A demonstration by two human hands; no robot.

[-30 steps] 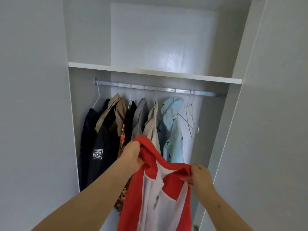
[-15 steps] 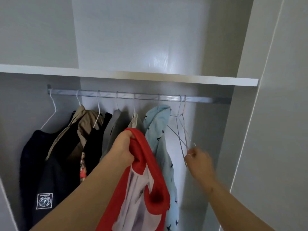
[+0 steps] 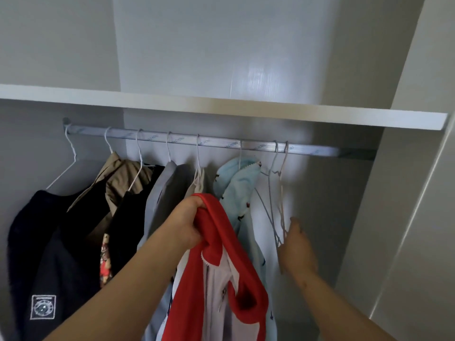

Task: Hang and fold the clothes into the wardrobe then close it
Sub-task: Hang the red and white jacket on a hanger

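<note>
Head view: the rail [image 3: 221, 144] print reads "HONG", the left hand [image 3: 188, 226] grips the red shirt [image 3: 216, 239] before the hung clothes [image 3: 236, 193], and the right hand [image 3: 298, 249], which has let go of it, now reaches the empty hangers [image 3: 272, 193], grip unclear.

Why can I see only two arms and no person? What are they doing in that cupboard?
The camera sits on a person's head and looks forward and down, so only their arms and hands show. The left hand grips a red and white top. The right hand touches the bottom of two empty wire hangers; whether it grips them is unclear. Those hang on a metal rail under a white shelf, right of a light blue shirt and darker clothes already hung up.
</note>
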